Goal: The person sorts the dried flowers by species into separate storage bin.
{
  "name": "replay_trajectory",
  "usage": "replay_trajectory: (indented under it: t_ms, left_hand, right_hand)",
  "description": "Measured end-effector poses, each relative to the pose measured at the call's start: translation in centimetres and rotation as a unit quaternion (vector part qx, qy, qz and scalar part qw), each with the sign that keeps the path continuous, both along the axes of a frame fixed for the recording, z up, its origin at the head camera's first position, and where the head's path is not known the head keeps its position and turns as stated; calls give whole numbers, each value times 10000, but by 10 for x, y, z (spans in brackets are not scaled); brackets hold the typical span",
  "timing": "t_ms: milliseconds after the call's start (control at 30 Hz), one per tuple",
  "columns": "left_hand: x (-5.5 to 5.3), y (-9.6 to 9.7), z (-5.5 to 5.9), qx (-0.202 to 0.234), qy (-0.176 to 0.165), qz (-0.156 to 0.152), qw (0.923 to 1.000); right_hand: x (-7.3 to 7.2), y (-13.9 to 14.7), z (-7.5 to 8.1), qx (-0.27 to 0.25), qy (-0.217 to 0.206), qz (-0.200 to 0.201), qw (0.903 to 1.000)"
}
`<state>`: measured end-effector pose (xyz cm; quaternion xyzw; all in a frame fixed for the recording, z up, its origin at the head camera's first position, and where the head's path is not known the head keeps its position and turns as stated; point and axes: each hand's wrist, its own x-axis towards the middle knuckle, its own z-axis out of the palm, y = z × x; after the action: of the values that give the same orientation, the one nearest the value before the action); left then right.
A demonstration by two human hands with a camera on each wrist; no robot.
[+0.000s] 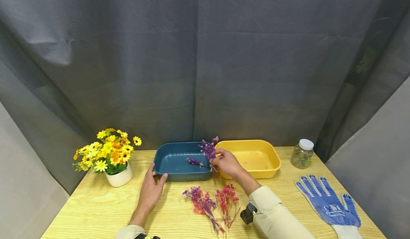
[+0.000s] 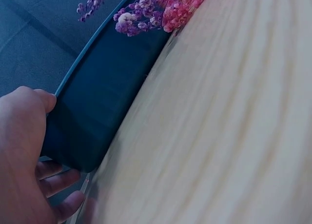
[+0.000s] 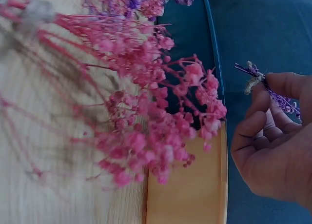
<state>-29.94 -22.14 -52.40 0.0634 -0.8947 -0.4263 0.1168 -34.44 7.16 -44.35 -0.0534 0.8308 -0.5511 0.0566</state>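
Note:
My right hand (image 1: 226,162) pinches a small bunch of purple dried flowers (image 1: 208,149) by its tied stems, above where the blue tray and yellow tray meet. The right wrist view shows thumb and fingertips on the twine-bound stems (image 3: 256,77). Another purple sprig (image 1: 194,162) lies inside the blue tray (image 1: 182,176). At that tray's front left corner, my left hand (image 1: 150,191) holds the wall between thumb and fingers. In front of the trays, a purple-and-pink dried bunch (image 1: 202,203) and a pink dried bunch (image 1: 226,198) lie on the table.
Right of the blue tray sits the yellow tray (image 1: 277,163). A white pot of yellow artificial flowers (image 1: 119,176) stands at left. To the right are a white-lidded jar (image 1: 301,155) and a blue-and-white glove (image 1: 333,203). A grey curtain (image 1: 224,72) hangs behind the table.

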Motion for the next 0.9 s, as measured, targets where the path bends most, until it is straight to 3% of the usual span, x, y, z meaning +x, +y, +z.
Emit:
replay_trajectory:
  t_ms: [167, 433, 567, 900]
  left_hand:
    - [0, 0, 0, 17, -9, 16, 10000]
    - [-1, 1, -1, -20, -55, 16, 10000]
    - [-1, 1, -2, 20, -18, 40, 10000]
    - [-4, -2, -3, 65, 55, 109, 9999]
  right_hand:
    - [-10, -6, -3, -136, -178, -40, 9997]
    - [-16, -10, -7, 284, -128, -232, 9992]
    - [-15, -9, -7, 510, -65, -349, 9981]
    - [6, -4, -2, 617, 665, -254, 9956]
